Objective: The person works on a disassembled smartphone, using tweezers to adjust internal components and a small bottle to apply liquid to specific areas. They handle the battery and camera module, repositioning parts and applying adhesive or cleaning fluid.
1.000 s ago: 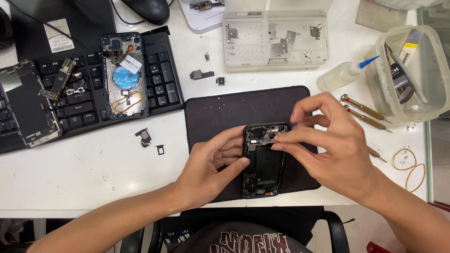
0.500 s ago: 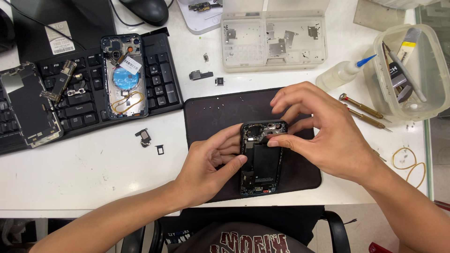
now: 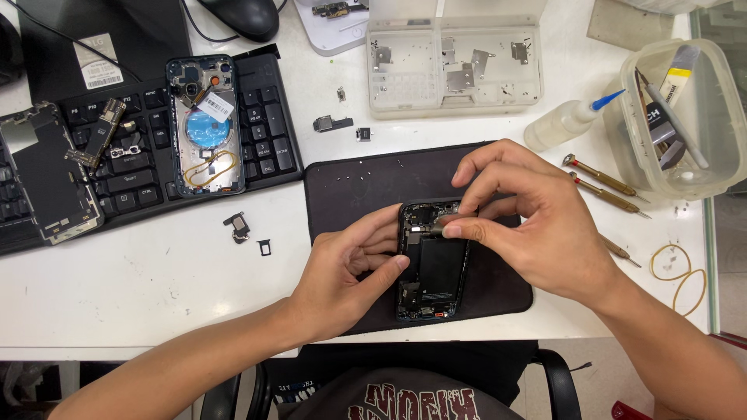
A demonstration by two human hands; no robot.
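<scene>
The opened black phone body (image 3: 433, 260) lay on the dark rectangular work mat (image 3: 350, 187) near the bench's front edge, its long axis running away from the person. The left hand (image 3: 346, 268) was clamped on its left side. The right hand (image 3: 537, 222), nearer the top end, pinched together what seemed a small silver part (image 3: 433, 229).

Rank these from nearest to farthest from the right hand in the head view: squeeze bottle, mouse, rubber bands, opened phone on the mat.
From the right hand:
1. Opened phone, touching, under the fingertips on the mat.
2. Rubber bands, to the right.
3. Squeeze bottle, up and to the right; close to the bands.
4. Mouse, far upper left.
</scene>
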